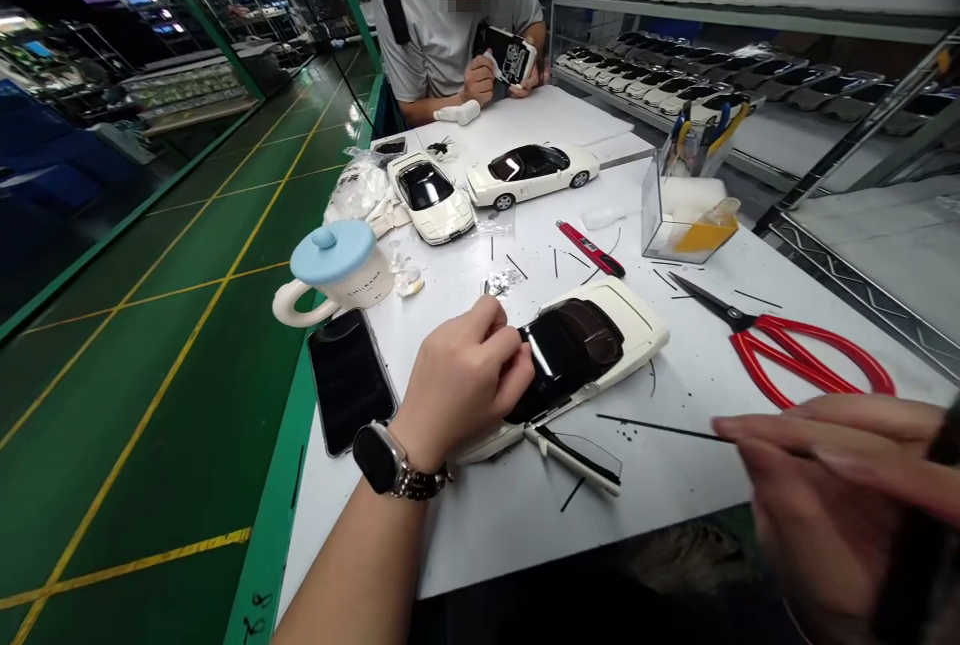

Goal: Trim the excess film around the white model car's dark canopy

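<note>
A white model car (637, 315) with a black roof sits on the white table, its near door (581, 460) swung open. My left hand (469, 365), curled closed over the car's front and windscreen, covers much of the bonnet; its fingertips are partly hidden. At the right, my right hand (840, 475) pinches a thin black strip (660, 426). The strip's free end points left, over the table near the open door. Red-handled scissors (795, 355) lie just beyond my right hand, and a red utility knife (591, 248) lies behind the car.
A blue-lidded mug (360, 275) and a phone (351, 375) stand at the left edge. Two more white model cars (536, 175) are farther back. A clear tool box (686, 220) stands at the right. Across the table, a person (457, 45) holds a dark part. Shelves (675, 5) hold many cars.
</note>
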### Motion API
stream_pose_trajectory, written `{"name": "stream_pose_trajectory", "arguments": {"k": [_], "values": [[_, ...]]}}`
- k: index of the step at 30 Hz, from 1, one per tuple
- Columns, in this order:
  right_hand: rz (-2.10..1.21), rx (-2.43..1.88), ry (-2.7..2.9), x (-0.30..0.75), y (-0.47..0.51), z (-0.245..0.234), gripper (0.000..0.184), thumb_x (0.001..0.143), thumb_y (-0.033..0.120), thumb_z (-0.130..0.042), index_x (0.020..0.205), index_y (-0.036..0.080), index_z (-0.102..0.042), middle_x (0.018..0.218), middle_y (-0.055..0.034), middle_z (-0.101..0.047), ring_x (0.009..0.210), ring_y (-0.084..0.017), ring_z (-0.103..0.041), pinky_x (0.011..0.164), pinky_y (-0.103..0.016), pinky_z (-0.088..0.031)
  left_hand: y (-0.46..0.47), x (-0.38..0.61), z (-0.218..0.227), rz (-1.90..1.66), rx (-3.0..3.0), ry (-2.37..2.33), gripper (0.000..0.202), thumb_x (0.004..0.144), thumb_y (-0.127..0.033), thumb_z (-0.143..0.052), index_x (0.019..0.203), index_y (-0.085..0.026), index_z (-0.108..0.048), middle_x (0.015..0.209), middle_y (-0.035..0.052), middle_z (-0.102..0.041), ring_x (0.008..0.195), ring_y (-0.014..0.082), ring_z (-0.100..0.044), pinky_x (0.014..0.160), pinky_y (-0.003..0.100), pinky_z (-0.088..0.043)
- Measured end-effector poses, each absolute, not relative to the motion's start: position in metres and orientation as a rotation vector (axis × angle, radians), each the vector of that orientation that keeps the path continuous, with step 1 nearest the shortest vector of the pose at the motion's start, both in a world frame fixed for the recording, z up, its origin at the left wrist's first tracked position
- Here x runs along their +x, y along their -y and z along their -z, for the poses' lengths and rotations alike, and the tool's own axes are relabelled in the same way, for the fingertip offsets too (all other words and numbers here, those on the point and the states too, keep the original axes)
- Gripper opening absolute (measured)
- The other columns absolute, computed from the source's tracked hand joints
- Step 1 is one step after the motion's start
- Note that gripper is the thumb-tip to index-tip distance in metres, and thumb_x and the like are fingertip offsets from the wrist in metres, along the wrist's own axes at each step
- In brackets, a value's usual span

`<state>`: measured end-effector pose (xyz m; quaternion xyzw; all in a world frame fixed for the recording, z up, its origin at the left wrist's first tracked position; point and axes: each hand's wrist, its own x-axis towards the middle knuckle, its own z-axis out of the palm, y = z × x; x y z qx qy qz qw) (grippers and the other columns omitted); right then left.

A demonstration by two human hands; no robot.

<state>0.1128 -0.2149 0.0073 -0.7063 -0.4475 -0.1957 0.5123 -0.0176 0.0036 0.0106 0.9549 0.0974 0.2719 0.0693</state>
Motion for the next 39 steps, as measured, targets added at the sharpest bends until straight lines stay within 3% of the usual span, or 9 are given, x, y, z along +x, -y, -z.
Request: {"name": "stream_pose_trajectory", "arguments": {"k": [3, 5, 11, 32, 36, 39], "values": [[0.446, -1.600, 1.253, 0.097, 0.209, 0.000, 0.036, 0.073, 0.001, -0.069, 0.098, 0.025, -0.059, 0.085, 0.0006, -0.071, 0.073, -0.019, -0.065, 0.064, -0.038, -0.052, -0.004, -0.018, -0.012, -0.827, 2.865, -0.296, 0.028, 0.087, -0.018, -0.050, 0.059, -0.016, -0.045, 0.075, 0.0019, -0.046, 0.055, 0.0085, -0.035, 0.049, 0.023, -0.033], [0.476, -1.553, 1.303, 0.098, 0.204, 0.009, 0.040, 0.070, -0.002, -0.071, 0.100, 0.022, -0.058, 0.091, 0.0002, -0.071, 0.072, -0.018, -0.065, 0.066, -0.039, -0.051, -0.004, -0.018, -0.012, -0.831, 2.868, -0.290, 0.028, 0.087, -0.018, -0.050, 0.059, -0.016, -0.044, 0.075, 0.0017, -0.046, 0.056, 0.0084, -0.035, 0.049, 0.023, -0.033], [0.536, -1.539, 1.310, 0.107, 0.193, 0.029, 0.038, 0.070, -0.001, -0.073, 0.096, 0.022, -0.057, 0.094, -0.0011, -0.071, 0.074, -0.020, -0.064, 0.063, -0.038, -0.050, -0.005, -0.018, -0.013, -0.823, 2.875, -0.292, 0.029, 0.087, -0.019, -0.049, 0.059, -0.016, -0.044, 0.075, 0.0014, -0.045, 0.056, 0.0086, -0.036, 0.049, 0.024, -0.033], [0.620, -1.541, 1.421, 0.104, 0.182, 0.021, 0.035, 0.070, -0.004, -0.068, 0.096, 0.015, -0.055, 0.086, -0.0031, -0.072, 0.072, -0.020, -0.061, 0.062, -0.037, -0.043, -0.005, -0.019, -0.014, -0.801, 2.834, -0.286, 0.027, 0.086, -0.020, -0.052, 0.062, -0.017, -0.040, 0.076, 0.0012, -0.044, 0.059, 0.0099, -0.038, 0.051, 0.025, -0.034], [0.620, -1.537, 1.395, 0.103, 0.179, 0.018, 0.033, 0.072, -0.002, -0.067, 0.096, 0.018, -0.055, 0.084, -0.0016, -0.072, 0.071, -0.019, -0.062, 0.063, -0.036, -0.044, -0.001, -0.021, -0.022, -0.548, 2.721, -0.182, 0.031, 0.074, -0.040, -0.069, 0.076, -0.018, -0.047, 0.089, 0.0050, -0.049, 0.079, 0.0177, -0.047, 0.066, 0.032, -0.046], [0.547, -1.527, 1.399, 0.104, 0.188, 0.013, 0.034, 0.073, -0.001, -0.065, 0.098, 0.019, -0.054, 0.090, -0.0013, -0.072, 0.074, -0.019, -0.063, 0.063, -0.036, -0.047, 0.006, -0.021, -0.023, -0.303, 2.712, -0.139, 0.077, 0.054, -0.060, -0.080, 0.110, -0.018, -0.050, 0.120, 0.0127, -0.047, 0.112, 0.0311, -0.044, 0.093, 0.048, -0.045]]}}
